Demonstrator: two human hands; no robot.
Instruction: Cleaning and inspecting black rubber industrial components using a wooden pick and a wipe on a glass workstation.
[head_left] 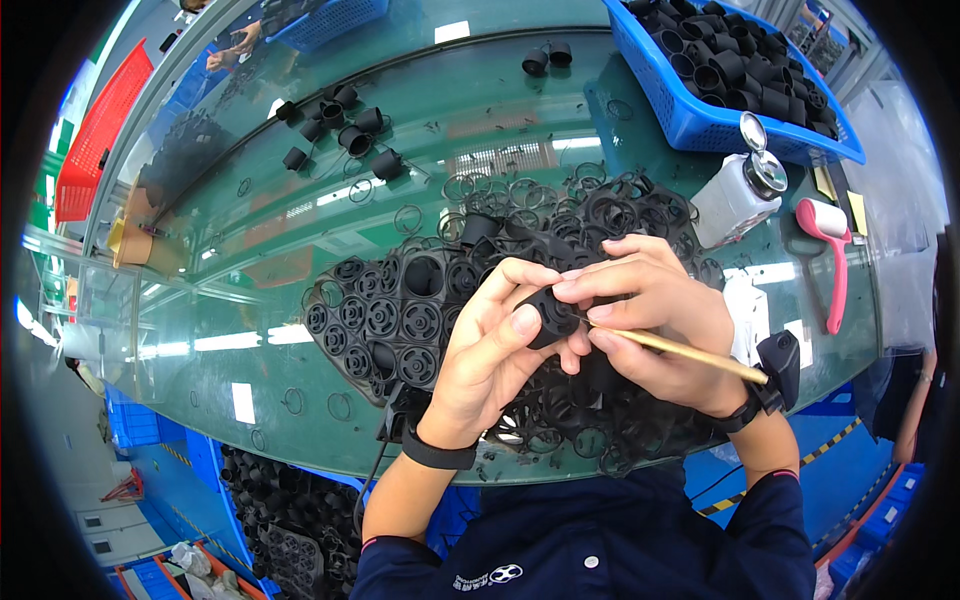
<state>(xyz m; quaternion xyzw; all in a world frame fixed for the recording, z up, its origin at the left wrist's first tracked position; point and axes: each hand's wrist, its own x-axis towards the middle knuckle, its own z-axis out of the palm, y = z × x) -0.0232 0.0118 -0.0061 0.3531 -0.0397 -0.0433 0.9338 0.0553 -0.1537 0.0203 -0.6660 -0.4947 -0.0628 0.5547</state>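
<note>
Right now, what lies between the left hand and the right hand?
In the head view, a black round part lies between the left hand and right hand, which also holds a yellowish stick.

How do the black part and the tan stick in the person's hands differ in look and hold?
The black part is short and rounded; the tan stick is long and slender. The part is dark, the stick pale. The left hand grips the part, while the right hand holds the stick. Both are hand-held, close together.
</note>
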